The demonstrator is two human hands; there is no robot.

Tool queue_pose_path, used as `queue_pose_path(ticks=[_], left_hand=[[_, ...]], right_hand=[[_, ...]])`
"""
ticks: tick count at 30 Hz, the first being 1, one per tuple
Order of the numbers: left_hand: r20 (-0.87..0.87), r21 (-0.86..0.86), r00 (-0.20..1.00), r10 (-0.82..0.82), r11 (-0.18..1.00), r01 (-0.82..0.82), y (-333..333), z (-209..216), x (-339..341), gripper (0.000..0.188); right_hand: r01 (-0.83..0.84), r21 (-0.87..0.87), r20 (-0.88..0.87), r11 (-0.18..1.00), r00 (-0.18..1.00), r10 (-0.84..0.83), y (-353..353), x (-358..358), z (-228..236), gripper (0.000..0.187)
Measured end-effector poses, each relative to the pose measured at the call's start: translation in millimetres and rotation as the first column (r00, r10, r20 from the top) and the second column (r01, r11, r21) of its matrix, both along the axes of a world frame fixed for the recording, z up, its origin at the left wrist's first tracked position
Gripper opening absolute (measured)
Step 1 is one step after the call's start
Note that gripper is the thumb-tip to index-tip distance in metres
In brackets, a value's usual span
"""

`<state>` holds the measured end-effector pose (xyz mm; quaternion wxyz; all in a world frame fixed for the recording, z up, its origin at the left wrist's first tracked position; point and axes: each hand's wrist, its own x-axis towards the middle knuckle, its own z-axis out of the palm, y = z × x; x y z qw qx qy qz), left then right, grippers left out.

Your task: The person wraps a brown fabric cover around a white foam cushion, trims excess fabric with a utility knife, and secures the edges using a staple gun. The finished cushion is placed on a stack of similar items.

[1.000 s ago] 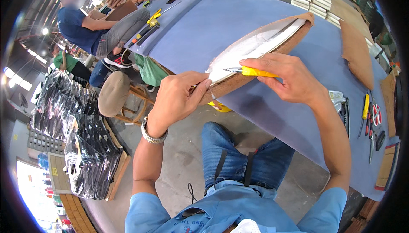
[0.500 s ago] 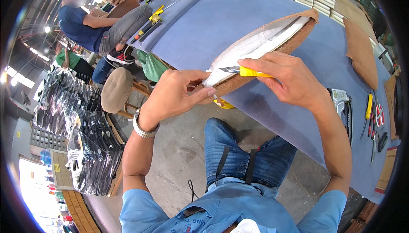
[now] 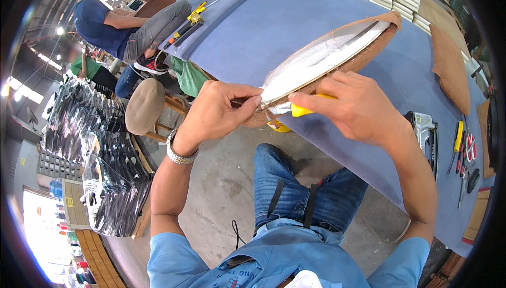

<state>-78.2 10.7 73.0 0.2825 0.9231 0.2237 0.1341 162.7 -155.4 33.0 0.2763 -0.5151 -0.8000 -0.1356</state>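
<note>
In the head view, the left hand [image 3: 224,106] pinches the near-left end of an upholstered brown pad [image 3: 321,59] between thumb and index finger. The pad is held tilted over the near edge of the blue-topped table [image 3: 237,40], white underside showing. The right hand [image 3: 361,106] has its fingers curled around a yellow-handled utility knife [image 3: 301,111], its metal front at the pad's rim beside the left fingertips. Toward the table's right edge lie a silver-and-black staple gun [image 3: 421,124], a yellow-handled screwdriver [image 3: 458,136] and red-handled scissors [image 3: 470,148].
</note>
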Motion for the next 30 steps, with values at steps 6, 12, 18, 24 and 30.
queue_pose_path(ticks=[6, 12, 18, 24, 30], left_hand=[[-0.001, -0.064, 1.000, -0.009, 0.998, 0.009, 1, -1, -1, 0.022], [0.025, -0.034, 1.000, -0.009, 0.999, 0.010, 2, 0, 0, 0.022], [0.052, -0.010, 0.998, -0.036, 0.999, 0.037, 3, -1, 2, 0.020], [0.041, 0.030, 0.999, -0.025, 0.999, 0.024, 3, -4, 1, 0.019], [0.116, 0.010, 0.993, 0.004, 1.000, -0.005, 1, -12, 2, 0.020]], right_hand=[[0.037, -0.067, 0.100, 0.997, 0.994, -0.031, 2, -16, 9, 0.052], [0.072, -0.097, 0.103, 0.993, 0.993, -0.062, 4, -21, 14, 0.050], [0.125, -0.115, 0.115, 0.985, 0.987, -0.112, 1, -27, 17, 0.049], [0.159, -0.172, 0.151, 0.972, 0.979, -0.133, -2, -27, 25, 0.047], [0.182, -0.183, 0.168, 0.966, 0.974, -0.152, -3, -17, 29, 0.048]])
